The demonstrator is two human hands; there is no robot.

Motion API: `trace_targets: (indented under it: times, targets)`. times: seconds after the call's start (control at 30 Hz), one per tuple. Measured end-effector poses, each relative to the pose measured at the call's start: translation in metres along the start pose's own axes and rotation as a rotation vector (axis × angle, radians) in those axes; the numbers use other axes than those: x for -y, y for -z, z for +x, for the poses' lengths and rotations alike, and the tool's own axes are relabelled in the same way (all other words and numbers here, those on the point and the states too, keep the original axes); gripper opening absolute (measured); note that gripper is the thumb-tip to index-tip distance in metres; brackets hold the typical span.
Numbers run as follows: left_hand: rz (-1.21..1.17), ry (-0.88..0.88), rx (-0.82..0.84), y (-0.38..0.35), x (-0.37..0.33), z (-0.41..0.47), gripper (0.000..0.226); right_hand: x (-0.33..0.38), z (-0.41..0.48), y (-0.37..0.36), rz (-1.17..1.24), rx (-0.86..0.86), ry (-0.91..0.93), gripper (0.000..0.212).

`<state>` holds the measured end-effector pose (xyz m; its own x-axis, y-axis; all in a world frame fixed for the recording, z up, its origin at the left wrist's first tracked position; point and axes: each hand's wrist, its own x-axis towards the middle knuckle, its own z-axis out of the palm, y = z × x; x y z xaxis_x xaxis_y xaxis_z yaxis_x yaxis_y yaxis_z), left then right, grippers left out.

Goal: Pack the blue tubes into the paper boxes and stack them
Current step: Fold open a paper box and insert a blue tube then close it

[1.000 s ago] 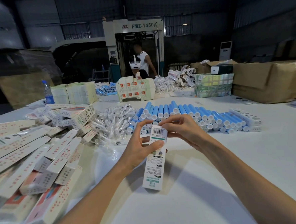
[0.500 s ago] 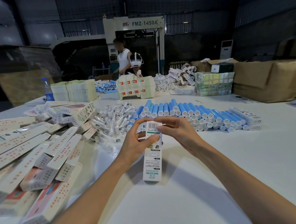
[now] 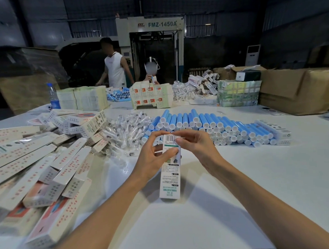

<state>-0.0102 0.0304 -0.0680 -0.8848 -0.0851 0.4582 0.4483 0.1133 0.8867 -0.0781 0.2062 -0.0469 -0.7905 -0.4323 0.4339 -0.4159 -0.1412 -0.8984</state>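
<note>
Obs. The left hand [image 3: 154, 159] grips the upper part of a narrow white printed paper box [image 3: 169, 168], thumb across the front and fingers curled behind. The box stands upright, barcode end up. Its lower end appears to rest on the flat white surface [image 3: 260, 186].

The right hand [image 3: 197, 147] pinches the top end of the same box at the flap, fingertips right at the opening.

Judgement: the upright hold steadies the box so the top flap can be tucked shut. Whether a tube is inside cannot be told.

Supply: blue plastic tubes with white caps [image 3: 208, 123] lie in a layered row just behind the hands, caps toward the person, likely so one can be picked up end-on.

To the left, a heap of closed white paper boxes [image 3: 47, 170] lies loose and criss-crossed, not squared into a stack. The stacking step looks undone.

Between the heap and the tubes is a pile of small clear-wrapped parts [image 3: 125, 132].

Surface, far edge: stacks of pale flat box blanks [image 3: 83, 98], a clear plastic bottle with a blue label [image 3: 53, 96], and brown cardboard cartons [image 3: 296, 91] at the right.

Room: a dim industrial hall with dark walls. A grey machine marked FMZ-1450A [image 3: 159, 24] stands behind. Two other people are at the far side of the surface.
</note>
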Motion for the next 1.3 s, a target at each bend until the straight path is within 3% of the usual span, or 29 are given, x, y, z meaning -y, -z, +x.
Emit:
trace_targets:
  times: [0.1, 0.2, 0.37, 0.57, 0.73, 0.9, 1.1, 1.3]
  targets:
    - [-0.041, 0.008, 0.019, -0.003, 0.000, 0.000, 0.047, -0.002, -0.003, -0.003, 0.076, 0.026, -0.025, 0.028]
    - [-0.062, -0.013, 0.009, -0.002, 0.000, 0.001, 0.048, -0.002, -0.007, -0.006, 0.205, 0.108, -0.214, 0.041]
    - [-0.152, 0.032, -0.059, 0.003, 0.003, 0.003, 0.053, 0.002, -0.016, -0.001, 0.198, 0.353, -0.532, 0.049]
    - [-0.040, 0.065, 0.009, 0.002, 0.008, 0.006, 0.056, 0.010, -0.036, 0.019, 0.188, 0.382, -0.507, 0.043]
    - [0.367, -0.082, 0.076, -0.009, 0.021, -0.002, 0.071, 0.024, -0.072, 0.047, -0.234, 0.126, -0.409, 0.029]
    - [0.631, -0.316, 0.199, -0.010, 0.028, -0.010, 0.040, 0.025, -0.115, 0.122, -0.662, -0.180, -0.301, 0.041]
    - [0.720, -0.339, 0.265, -0.012, 0.030, -0.011, 0.032, 0.021, -0.179, 0.224, -1.335, -0.502, -0.390, 0.043]
    - [0.703, -0.340, 0.282, -0.009, 0.035, -0.009, 0.040, 0.018, -0.226, 0.283, -1.642, -0.662, -0.506, 0.038]
